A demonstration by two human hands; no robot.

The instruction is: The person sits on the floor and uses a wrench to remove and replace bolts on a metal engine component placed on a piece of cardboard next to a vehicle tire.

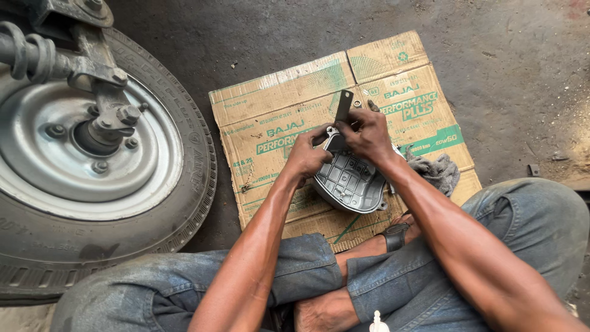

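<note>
Slipping of the flat scraper blade [343, 106] off the cover's rim is the likely risk, should it be pushed too steeply. The blade is pinched by the right hand [367, 133]; the grey metal cover [348, 182], propped over the cardboard [270, 98], is gripped under the left hand [305, 155].

Single view, from a camera worn on the seated person's head. It looks steeply down and slightly forward over the crossed legs to the concrete floor [258, 37]. The range is close: both forearms run up from the lower edge to the hands at mid-frame, above a flattened cardboard sheet [270, 98]. A vehicle wheel [92, 160] fills the left side and is cut by the frame edge; one knee closes the lower right corner. No second view overlaps this one.
</note>
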